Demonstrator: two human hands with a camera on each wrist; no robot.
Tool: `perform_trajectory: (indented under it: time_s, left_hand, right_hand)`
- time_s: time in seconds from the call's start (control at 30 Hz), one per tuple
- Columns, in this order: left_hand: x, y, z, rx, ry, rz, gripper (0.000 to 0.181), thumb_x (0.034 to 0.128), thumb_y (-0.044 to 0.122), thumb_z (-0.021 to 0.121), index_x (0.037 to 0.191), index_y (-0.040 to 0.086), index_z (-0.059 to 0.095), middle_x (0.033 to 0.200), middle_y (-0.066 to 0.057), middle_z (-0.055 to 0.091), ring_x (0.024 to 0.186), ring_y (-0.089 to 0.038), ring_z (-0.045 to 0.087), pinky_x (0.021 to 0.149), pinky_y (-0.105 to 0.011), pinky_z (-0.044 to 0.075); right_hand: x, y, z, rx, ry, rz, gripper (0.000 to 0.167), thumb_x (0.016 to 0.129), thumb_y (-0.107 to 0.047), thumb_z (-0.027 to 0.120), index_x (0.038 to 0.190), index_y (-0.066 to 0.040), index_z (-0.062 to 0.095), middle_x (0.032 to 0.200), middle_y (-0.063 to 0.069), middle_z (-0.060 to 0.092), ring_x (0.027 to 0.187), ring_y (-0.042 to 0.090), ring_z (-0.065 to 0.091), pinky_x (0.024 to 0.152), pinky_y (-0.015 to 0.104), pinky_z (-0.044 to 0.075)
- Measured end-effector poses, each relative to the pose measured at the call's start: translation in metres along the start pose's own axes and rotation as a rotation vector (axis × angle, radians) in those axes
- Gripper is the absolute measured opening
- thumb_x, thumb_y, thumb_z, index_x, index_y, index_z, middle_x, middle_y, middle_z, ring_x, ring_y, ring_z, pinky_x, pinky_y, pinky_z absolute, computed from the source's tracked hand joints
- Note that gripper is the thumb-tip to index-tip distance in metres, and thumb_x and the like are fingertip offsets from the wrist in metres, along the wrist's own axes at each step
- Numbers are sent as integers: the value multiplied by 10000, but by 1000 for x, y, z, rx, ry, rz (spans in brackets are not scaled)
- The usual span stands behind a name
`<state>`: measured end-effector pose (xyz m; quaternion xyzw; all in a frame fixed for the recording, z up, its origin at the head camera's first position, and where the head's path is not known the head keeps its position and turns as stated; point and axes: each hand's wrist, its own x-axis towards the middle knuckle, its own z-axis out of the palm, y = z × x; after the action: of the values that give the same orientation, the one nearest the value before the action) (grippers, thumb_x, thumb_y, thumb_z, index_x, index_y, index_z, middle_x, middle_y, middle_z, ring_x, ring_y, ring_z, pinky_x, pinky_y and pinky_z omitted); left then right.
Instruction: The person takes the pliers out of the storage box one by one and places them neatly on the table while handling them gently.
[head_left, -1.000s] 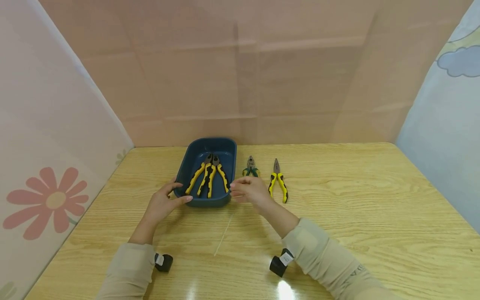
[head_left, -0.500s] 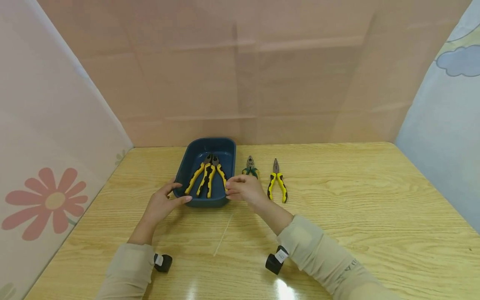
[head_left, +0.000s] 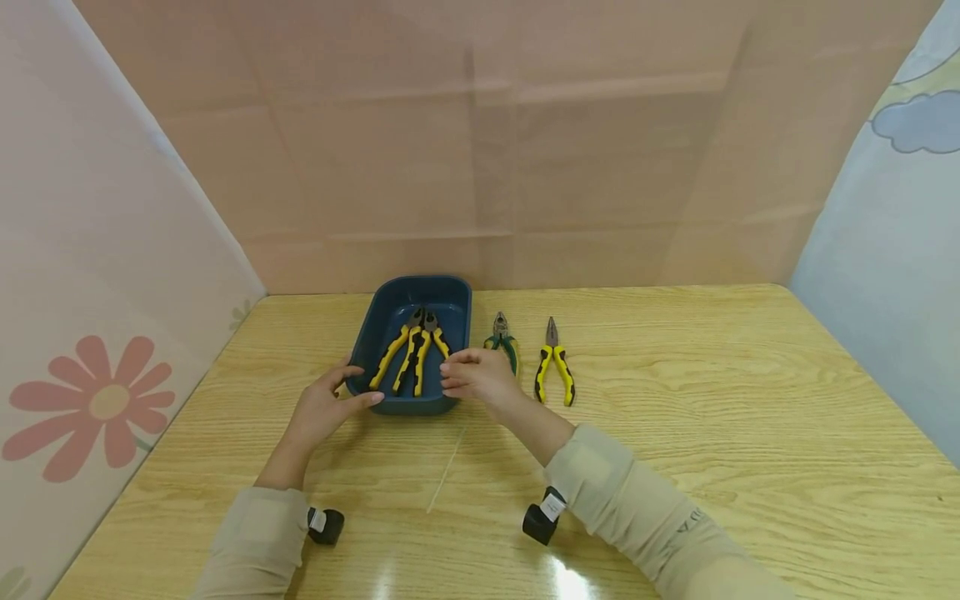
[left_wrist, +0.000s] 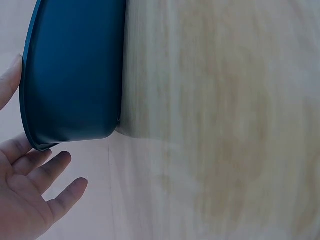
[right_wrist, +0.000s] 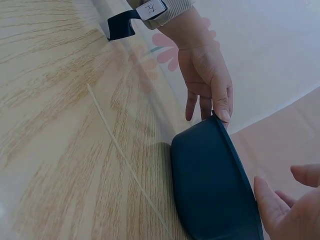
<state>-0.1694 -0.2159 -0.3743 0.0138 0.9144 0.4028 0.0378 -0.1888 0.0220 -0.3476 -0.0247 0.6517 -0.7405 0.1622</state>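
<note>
A dark blue tray (head_left: 416,406) stands at the back left of the table, with two yellow-and-black pliers (head_left: 406,354) lying in it. My left hand (head_left: 324,410) rests on its front left corner, thumb on the front rim; the left wrist view shows the other fingers (left_wrist: 50,171) spread by the tray wall (left_wrist: 75,75). Over the front right corner is my right hand (head_left: 483,382), fingers loosely bent; nothing shows in it. In the right wrist view its fingers (right_wrist: 267,202) are near the rim (right_wrist: 242,167); whether they touch it is unclear.
Green-handled pliers (head_left: 501,327), partly hidden by the right hand, lie right of the tray. Yellow-and-black long-nose pliers (head_left: 552,358) lie further right. A thin pale strip (head_left: 446,471) is on the table in front. Fabric walls (head_left: 480,167) stand behind and at both sides.
My right hand has moved a little left, from beside the tray's right edge to over its front right corner, uncovering more of the green-handled pliers. My left hand has stayed in place.
</note>
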Motion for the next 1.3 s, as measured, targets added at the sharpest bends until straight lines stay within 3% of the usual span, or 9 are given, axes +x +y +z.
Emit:
perform_trajectory:
  time_s: [0.47, 0.93, 1.3]
  left_hand:
    - [2, -1, 1, 0, 10, 2, 706, 726, 477, 628, 1239, 37, 425, 1419, -107, 149, 1189, -432, 251, 897, -522, 307]
    - [1, 1, -1, 5, 8, 9, 661, 749, 432, 627, 1233, 28, 430, 1415, -118, 162, 1186, -427, 259, 889, -527, 313]
    - [1, 1, -1, -2, 7, 14, 644, 758, 413, 627, 1225, 14, 434, 1413, -125, 163, 1199, -399, 258, 909, -508, 302]
  right_hand:
    - [9, 0, 13, 11, -38, 21, 269, 839, -18, 539, 1067, 116, 494, 1021, 231, 538, 940, 391, 525, 707, 327, 491]
    - [17, -1, 18, -37, -18, 16, 290, 835, -26, 550, 1084, 109, 488, 984, 188, 542, 950, 377, 521, 701, 302, 492]
    - [26, 1, 24, -55, -8, 27, 294, 835, -18, 546, 1088, 123, 491, 967, 182, 560, 917, 373, 537, 755, 381, 468]
